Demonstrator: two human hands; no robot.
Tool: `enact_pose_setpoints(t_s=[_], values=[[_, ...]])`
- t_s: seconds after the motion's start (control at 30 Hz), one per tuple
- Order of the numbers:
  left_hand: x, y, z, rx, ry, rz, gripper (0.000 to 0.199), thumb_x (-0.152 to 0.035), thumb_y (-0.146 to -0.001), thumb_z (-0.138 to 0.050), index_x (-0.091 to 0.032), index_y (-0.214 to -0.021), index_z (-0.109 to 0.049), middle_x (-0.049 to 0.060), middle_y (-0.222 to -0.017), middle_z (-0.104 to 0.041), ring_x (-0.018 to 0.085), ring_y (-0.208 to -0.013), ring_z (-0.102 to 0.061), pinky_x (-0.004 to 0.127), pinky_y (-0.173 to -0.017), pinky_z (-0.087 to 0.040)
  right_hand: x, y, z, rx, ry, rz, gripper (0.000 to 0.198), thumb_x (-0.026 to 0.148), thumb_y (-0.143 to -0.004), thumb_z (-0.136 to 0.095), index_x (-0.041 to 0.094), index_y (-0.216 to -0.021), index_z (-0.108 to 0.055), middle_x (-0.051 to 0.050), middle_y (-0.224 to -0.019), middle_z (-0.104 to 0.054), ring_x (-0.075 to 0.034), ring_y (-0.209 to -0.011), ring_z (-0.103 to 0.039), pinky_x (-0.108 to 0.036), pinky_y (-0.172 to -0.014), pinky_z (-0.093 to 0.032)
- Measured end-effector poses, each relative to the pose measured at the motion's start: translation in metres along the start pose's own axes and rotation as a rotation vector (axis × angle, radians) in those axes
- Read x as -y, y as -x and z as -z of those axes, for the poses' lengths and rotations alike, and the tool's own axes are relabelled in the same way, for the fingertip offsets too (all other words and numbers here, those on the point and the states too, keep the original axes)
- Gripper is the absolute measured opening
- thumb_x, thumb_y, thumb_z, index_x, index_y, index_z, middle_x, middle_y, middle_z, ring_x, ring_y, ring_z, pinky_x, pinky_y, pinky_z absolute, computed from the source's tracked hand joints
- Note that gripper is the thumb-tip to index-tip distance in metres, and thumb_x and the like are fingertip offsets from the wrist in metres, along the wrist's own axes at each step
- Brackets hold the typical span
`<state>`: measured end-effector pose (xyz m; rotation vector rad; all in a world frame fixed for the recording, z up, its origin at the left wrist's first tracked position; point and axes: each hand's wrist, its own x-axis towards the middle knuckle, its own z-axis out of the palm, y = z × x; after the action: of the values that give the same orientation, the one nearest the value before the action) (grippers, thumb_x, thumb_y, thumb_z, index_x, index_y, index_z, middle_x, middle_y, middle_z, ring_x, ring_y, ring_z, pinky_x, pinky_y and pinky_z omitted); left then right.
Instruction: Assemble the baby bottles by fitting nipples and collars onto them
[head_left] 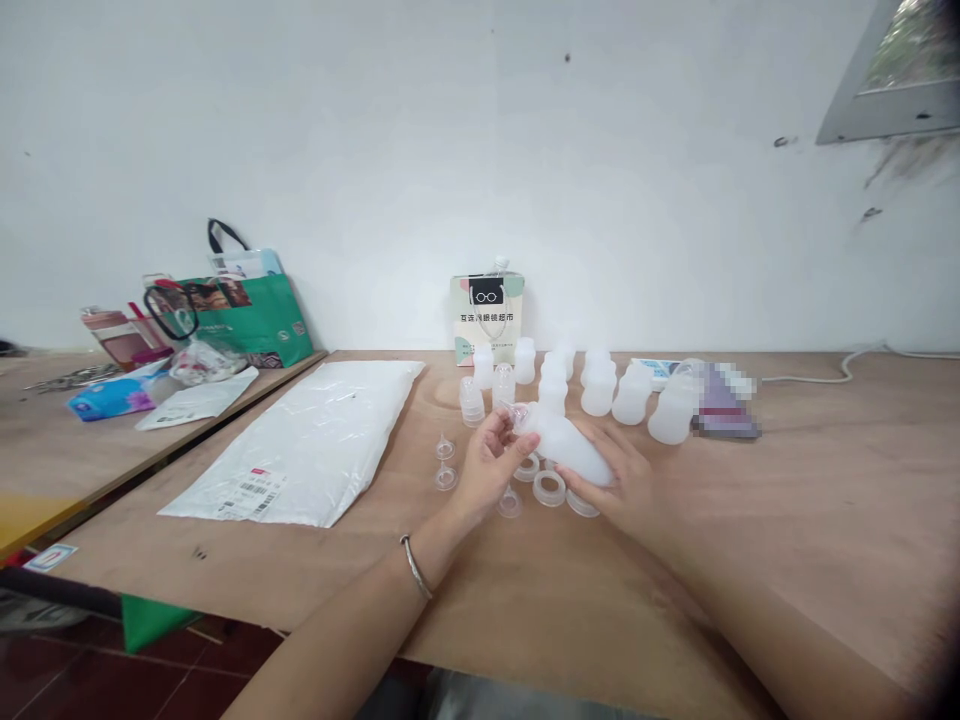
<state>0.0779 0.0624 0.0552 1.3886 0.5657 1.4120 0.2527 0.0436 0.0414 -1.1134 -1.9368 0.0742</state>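
A frosted white feeding bottle (571,450) lies tilted on its side in the air above the table. My right hand (622,478) is wrapped round its wide body. At the neck, my left hand (489,458) pinches a clear bottle top (519,413); whether the two are joined, I cannot tell. Below the hands are several translucent collar rings (550,503), partly covered by the bottle and my right hand. Clear teats rest on the wood: one teat (510,508) near my left wrist, another teat (445,480) and a third teat (445,450) further left.
Several frosted bottles (598,390) stand behind my hands, with clear-topped pieces (471,402) left of them. A paper bag (465,335) is against the wall. White plastic mailer (315,440) and green bag (274,320) lie left. A pixelated item (726,400) and cable (817,378) are right.
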Motion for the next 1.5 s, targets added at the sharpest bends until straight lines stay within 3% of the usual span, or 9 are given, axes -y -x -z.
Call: enact_pose_setpoints(t_s=[0.17,0.27,0.37,0.53,0.73,0.93,1.23,1.43,1.5], values=[[-0.001,0.001,0.002,0.023,-0.069,-0.009,0.033,-0.035,-0.075,-0.062,-0.016,-0.101,-0.054,0.006,-0.100,-0.060,0.015,-0.090,-0.056,0.027,-0.081,-0.045,0.000,0.003,0.006,-0.119,0.105,0.099,0.046,0.032,-0.079,-0.057,0.026,-0.124,-0.048,-0.009,-0.104,-0.053,-0.023,-0.096,-0.056,-0.036,-0.085,-0.046],[-0.001,0.002,0.003,0.059,-0.071,0.007,0.034,-0.034,-0.076,-0.062,-0.017,-0.104,-0.055,0.007,-0.102,-0.060,0.016,-0.093,-0.056,0.027,-0.081,-0.045,0.001,0.002,0.008,-0.067,0.037,0.049,0.046,0.035,-0.077,-0.058,0.026,-0.121,-0.051,-0.009,-0.103,-0.056,-0.024,-0.096,-0.056,-0.038,-0.085,-0.046],[-0.002,0.002,0.005,0.110,-0.031,0.001,0.034,-0.035,-0.076,-0.062,-0.018,-0.106,-0.056,0.007,-0.103,-0.060,0.017,-0.094,-0.056,0.028,-0.081,-0.045,0.002,0.000,0.008,0.116,-0.246,-0.106,0.045,0.041,-0.075,-0.059,0.027,-0.117,-0.053,-0.006,-0.102,-0.061,-0.024,-0.093,-0.058,-0.037,-0.078,-0.049],[-0.006,0.004,0.004,0.189,0.003,0.055,0.044,-0.042,-0.076,-0.060,-0.021,-0.114,-0.055,0.008,-0.107,-0.060,0.021,-0.099,-0.056,0.033,-0.086,-0.044,0.003,0.004,0.002,0.522,-0.865,-0.403,0.045,0.055,-0.080,-0.042,0.018,-0.101,-0.058,-0.004,-0.073,-0.062,-0.018,-0.056,-0.058,-0.029,-0.044,-0.046],[0.004,0.004,0.002,0.110,0.083,0.078,0.054,-0.047,-0.074,-0.061,-0.022,-0.119,-0.047,0.009,-0.109,-0.060,0.019,-0.097,-0.057,0.031,-0.082,-0.046,0.011,0.008,-0.004,0.098,-0.284,-0.192,0.044,0.041,-0.077,-0.057,0.025,-0.117,-0.050,-0.005,-0.104,-0.062,-0.023,-0.092,-0.058,-0.035,-0.078,-0.047],[0.011,0.002,0.003,0.068,0.079,0.105,0.037,-0.045,-0.075,-0.061,-0.019,-0.101,-0.056,0.005,-0.095,-0.064,0.014,-0.083,-0.059,0.027,-0.074,-0.046,0.017,0.008,-0.001,-0.013,-0.105,-0.081,0.044,0.038,-0.078,-0.055,0.026,-0.120,-0.047,-0.006,-0.109,-0.059,-0.024,-0.098,-0.055,-0.038,-0.084,-0.045],[0.001,0.000,0.005,0.111,0.019,0.146,0.035,-0.045,-0.081,-0.053,-0.018,-0.100,-0.063,0.006,-0.094,-0.065,0.018,-0.090,-0.059,0.033,-0.083,-0.046,0.016,0.005,-0.003,0.448,-1.037,-0.518,0.038,0.051,-0.083,-0.040,0.017,-0.092,-0.054,-0.004,-0.071,-0.060,-0.016,-0.056,-0.056,-0.027,-0.043,-0.044],[0.010,0.003,0.000,0.074,0.065,0.169,0.037,-0.046,-0.079,-0.056,-0.021,-0.107,-0.054,0.007,-0.114,-0.059,0.018,-0.100,-0.056,0.030,-0.085,-0.045,0.010,0.011,-0.013,0.133,-0.291,-0.295,0.041,0.045,-0.074,-0.057,0.023,-0.107,-0.050,-0.005,-0.100,-0.060,-0.023,-0.090,-0.056,-0.039,-0.078,-0.045],[0.011,0.004,-0.001,0.053,0.101,0.159,0.032,-0.041,-0.079,-0.057,-0.022,-0.105,-0.053,0.007,-0.118,-0.057,0.017,-0.101,-0.056,0.029,-0.085,-0.045,0.010,0.012,-0.014,0.092,-0.184,-0.237,0.041,0.044,-0.074,-0.057,0.023,-0.108,-0.049,-0.006,-0.103,-0.059,-0.025,-0.093,-0.054,-0.041,-0.081,-0.043]])
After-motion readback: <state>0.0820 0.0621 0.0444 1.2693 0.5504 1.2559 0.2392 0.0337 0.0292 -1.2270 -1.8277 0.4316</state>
